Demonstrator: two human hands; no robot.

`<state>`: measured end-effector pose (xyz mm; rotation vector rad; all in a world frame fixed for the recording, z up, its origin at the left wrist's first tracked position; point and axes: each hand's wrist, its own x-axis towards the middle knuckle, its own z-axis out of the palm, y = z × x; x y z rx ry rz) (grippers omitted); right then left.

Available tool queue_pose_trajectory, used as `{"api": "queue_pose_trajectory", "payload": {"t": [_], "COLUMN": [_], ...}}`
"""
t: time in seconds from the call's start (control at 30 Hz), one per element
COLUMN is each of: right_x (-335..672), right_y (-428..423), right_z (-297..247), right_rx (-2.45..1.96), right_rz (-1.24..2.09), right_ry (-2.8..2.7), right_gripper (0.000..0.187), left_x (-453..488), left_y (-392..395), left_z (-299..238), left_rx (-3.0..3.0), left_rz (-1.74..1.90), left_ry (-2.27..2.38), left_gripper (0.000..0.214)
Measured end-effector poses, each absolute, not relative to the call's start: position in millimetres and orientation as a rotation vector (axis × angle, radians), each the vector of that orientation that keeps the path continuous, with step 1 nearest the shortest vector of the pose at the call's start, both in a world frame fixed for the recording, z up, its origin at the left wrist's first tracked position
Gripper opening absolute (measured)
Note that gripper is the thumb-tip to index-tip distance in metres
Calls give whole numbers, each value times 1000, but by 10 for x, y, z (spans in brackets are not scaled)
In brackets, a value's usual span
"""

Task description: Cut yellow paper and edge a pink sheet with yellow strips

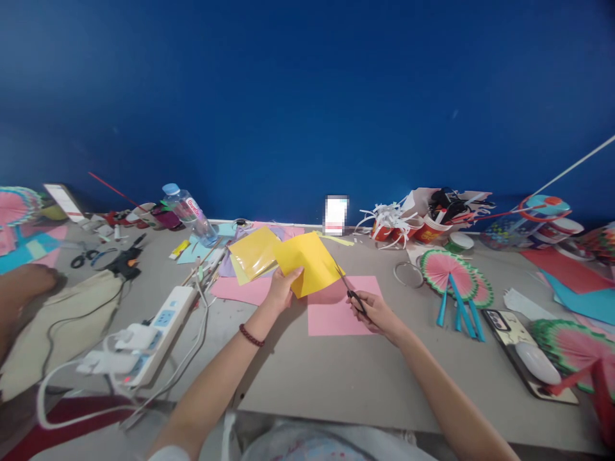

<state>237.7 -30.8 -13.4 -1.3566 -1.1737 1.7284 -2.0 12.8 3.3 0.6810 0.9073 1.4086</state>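
Note:
My left hand (285, 287) pinches the lower left edge of a yellow sheet of paper (310, 259), thumb on top, holding it tilted above the table. In my right hand (371, 311) is a pair of scissors (356, 301) with dark handles. Their blades point up and left and meet the right edge of the yellow sheet. Beneath, a pink sheet of paper (343, 323) lies flat on the table, partly covered by the yellow one. A clear packet of yellow paper (257, 250) rests just left of my left hand.
A power strip (168, 326) with plugs and white cables lies left. A plastic bottle (192, 214) leans behind it. Paper fans (449, 275), a phone (509, 333) and a mouse (537, 363) lie right. Another person's hand (31, 288) is at far left. A blue wall (307, 109) stands behind.

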Motion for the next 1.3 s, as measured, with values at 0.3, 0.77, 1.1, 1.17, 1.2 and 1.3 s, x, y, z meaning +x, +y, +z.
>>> {"api": "queue_pose_trajectory", "payload": {"t": [0.3, 0.77, 1.1, 1.17, 1.2, 1.3], "right_x": [2402, 2379, 2358, 2350, 2348, 2343], "right_y": [-320, -335, -329, -332, -334, -339], "right_z": [-131, -59, -95, -98, -99, -94], "right_rx": [-1310, -1295, -1308, -1321, -1324, -1333], "right_rz": [1795, 1813, 1806, 1796, 1791, 1773], "right_ry": [-1186, -1132, -1096, -1097, -1099, -1105], "right_gripper": [48, 51, 55, 54, 54, 51], "left_x": [-20, -24, 16, 19, 18, 10], "left_y": [92, 117, 84, 81, 81, 90], "left_z": [87, 2, 11, 13, 10, -14], "left_rx": [576, 716, 703, 702, 702, 703], "left_rz": [1273, 1292, 1320, 1315, 1316, 1322], "left_ry": [876, 1014, 975, 973, 973, 978], "left_gripper": [54, 63, 64, 64, 65, 68]}}
